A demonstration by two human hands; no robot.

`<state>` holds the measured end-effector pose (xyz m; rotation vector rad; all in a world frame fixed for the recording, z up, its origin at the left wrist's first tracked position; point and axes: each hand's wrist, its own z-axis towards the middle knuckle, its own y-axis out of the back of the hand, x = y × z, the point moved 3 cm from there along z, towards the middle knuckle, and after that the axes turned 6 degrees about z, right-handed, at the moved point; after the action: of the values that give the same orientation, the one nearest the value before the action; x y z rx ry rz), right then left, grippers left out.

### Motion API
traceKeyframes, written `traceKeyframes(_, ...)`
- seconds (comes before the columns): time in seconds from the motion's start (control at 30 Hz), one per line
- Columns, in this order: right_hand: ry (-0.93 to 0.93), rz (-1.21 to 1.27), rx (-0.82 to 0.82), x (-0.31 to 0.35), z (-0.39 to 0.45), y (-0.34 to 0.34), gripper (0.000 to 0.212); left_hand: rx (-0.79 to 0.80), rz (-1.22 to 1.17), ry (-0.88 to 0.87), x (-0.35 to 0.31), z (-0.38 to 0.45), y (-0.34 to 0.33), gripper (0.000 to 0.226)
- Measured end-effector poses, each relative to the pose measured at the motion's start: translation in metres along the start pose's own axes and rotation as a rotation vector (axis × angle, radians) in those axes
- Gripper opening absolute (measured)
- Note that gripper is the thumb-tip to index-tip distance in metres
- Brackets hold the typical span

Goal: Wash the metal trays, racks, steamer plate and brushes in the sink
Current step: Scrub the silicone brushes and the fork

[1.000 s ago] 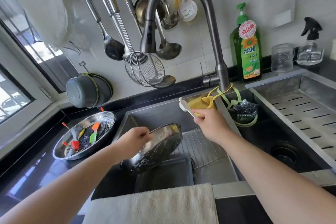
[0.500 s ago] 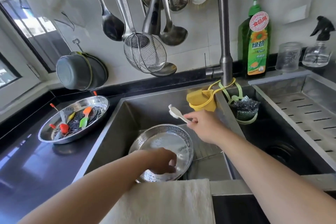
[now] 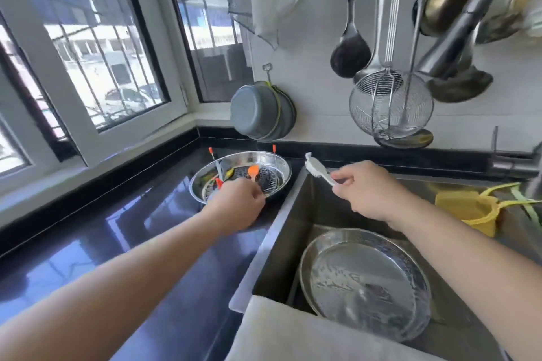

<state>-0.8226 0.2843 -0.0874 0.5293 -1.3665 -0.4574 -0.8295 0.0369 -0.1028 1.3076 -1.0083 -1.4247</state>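
Head view | left hand (image 3: 239, 204) at tray (image 3: 281, 165) on table, fingers' grasp cannot be told | right hand (image 3: 368, 190) pinches brush (image 3: 318, 171) | tray should be lifted level so loose pieces are kept inside.

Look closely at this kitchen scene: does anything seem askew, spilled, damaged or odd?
Nothing stands out. The round metal tray lies in the steel sink, the right hand holds a white brush, and the left hand reaches the tray of brushes on the counter.

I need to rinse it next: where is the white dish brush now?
In the head view, the white dish brush is pinched in the right hand, above the steel sink's back-left corner, right of the round metal tray on the counter.
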Motion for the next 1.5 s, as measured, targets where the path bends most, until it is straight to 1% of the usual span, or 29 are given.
traceKeyframes(0.1,-0.005,-0.001,-0.025,0.008,0.022,-0.01,0.017,-0.057,0.033,0.057,0.018,0.051,0.002,0.028)
traceKeyframes(0.2,-0.003,0.015,-0.034,0.006,0.03,-0.015,0.018,-0.001,0.081,0.111,0.018,0.094,-0.021,0.018)
traceKeyframes(0.3,-0.009,-0.011,-0.025,-0.002,0.026,-0.016,0.019,0.033,0.197,0.104,0.015,0.117,-0.049,0.025)
traceKeyframes(0.4,-0.031,-0.024,-0.016,-0.016,0.017,-0.01,0.021,0.017,0.19,0.134,0.008,0.119,-0.053,0.031)
traceKeyframes(0.5,-0.031,0.023,-0.018,-0.031,0.002,-0.001,0.023,-0.053,0.047,0.211,0.008,0.109,-0.041,0.038)
traceKeyframes(0.57,-0.043,0.042,-0.045,-0.046,-0.011,0.011,0.025,-0.099,-0.077,0.204,-0.001,0.091,-0.028,0.024)
traceKeyframes(0.6,-0.052,0.054,-0.07,-0.057,-0.019,0.018,0.026,-0.085,-0.192,0.174,-0.012,0.077,-0.025,0.017)
traceKeyframes(0.63,-0.061,0.058,-0.094,-0.07,-0.026,0.025,0.028,-0.035,-0.35,0.14,-0.026,0.061,-0.027,0.017)
traceKeyframes(0.67,-0.068,0.047,-0.116,-0.084,-0.034,0.033,0.033,0.048,-0.544,0.122,-0.043,0.042,-0.031,0.021)
traceKeyframes(0.7,-0.074,0.037,-0.137,-0.096,-0.042,0.04,0.04,0.159,-0.737,0.119,-0.063,0.024,-0.037,0.022)
traceKeyframes(0.73,-0.076,0.039,-0.159,-0.109,-0.05,0.047,0.047,0.276,-0.879,0.115,-0.084,0.007,-0.047,0.022)
traceKeyframes(0.8,-0.047,0.057,-0.226,-0.129,-0.064,0.057,0.055,0.457,-1.023,0.08,-0.123,-0.014,-0.075,0.022)
traceKeyframes(0.9,0.016,0.032,-0.354,-0.147,-0.074,0.071,0.061,0.577,-1.174,0.039,-0.162,-0.027,-0.113,0.023)
traceKeyframes(0.93,0.032,-0.005,-0.383,-0.151,-0.074,0.075,0.064,0.604,-1.191,0.035,-0.167,-0.03,-0.123,0.025)
traceKeyframes(1.0,0.079,-0.115,-0.39,-0.151,-0.075,0.078,0.068,0.624,-1.132,0.045,-0.168,-0.034,-0.135,0.028)
traceKeyframes(1.1,0.182,-0.209,-0.301,-0.141,-0.078,0.055,0.063,0.572,-1.066,0.063,-0.162,-0.032,-0.141,0.03)
traceKeyframes(1.2,0.144,-0.387,-0.165,-0.138,-0.079,0.036,0.052,0.525,-1.12,0.047,-0.162,-0.029,-0.136,0.03)
traceKeyframes(1.3,0.091,-0.442,-0.199,-0.138,-0.074,0.041,0.049,0.55,-1.175,0.023,-0.164,-0.03,-0.137,0.033)
traceKeyframes(1.33,0.108,-0.437,-0.189,-0.134,-0.076,0.039,0.05,0.556,-1.185,0.03,-0.163,-0.031,-0.137,0.033)
traceKeyframes(1.4,0.156,-0.47,-0.116,-0.13,-0.083,0.029,0.051,0.557,-1.18,0.051,-0.162,-0.031,-0.136,0.03)
traceKeyframes(1.43,0.142,-0.488,-0.114,-0.132,-0.082,0.03,0.051,0.556,-1.18,0.063,-0.161,-0.031,-0.135,0.03)
traceKeyframes(1.5,0.065,-0.477,-0.184,-0.14,-0.074,0.043,0.048,0.565,-1.199,0.073,-0.161,-0.032,-0.135,0.031)
